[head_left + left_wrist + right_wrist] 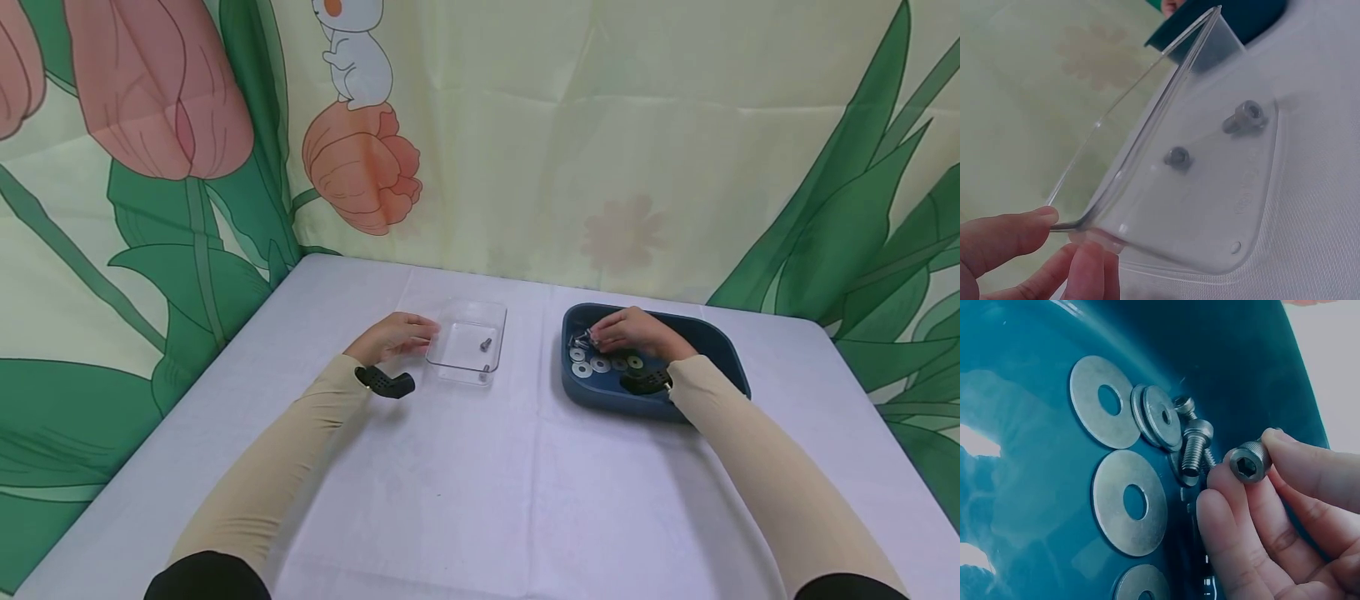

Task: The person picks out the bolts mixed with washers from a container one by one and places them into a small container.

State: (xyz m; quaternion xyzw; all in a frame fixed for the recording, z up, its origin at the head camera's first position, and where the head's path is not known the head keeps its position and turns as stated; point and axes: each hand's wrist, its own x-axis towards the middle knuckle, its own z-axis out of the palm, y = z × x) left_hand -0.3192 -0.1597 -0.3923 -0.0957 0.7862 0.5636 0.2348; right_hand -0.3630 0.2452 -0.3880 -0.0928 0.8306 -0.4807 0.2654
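My left hand (395, 336) grips the rim of a clear plastic box (1210, 212) at its left side, thumb above and fingers below. Two socket-head bolts (1249, 117) lie on the box's floor. Over the left part of a dark blue tray (607, 400), my right hand (636, 331) pinches another socket-head bolt (1251, 461) between thumb and fingers, its hex socket facing the right wrist camera. Beside those fingers, more bolts (1195, 447) lie against the tray wall, next to several flat washers (1105, 506).
Box and tray stand apart on a white tablecloth (480, 483), the tray to the right. Behind the table hangs a curtain (510, 167) printed with flowers and leaves. Each wrist wears a black camera strap (385, 382).
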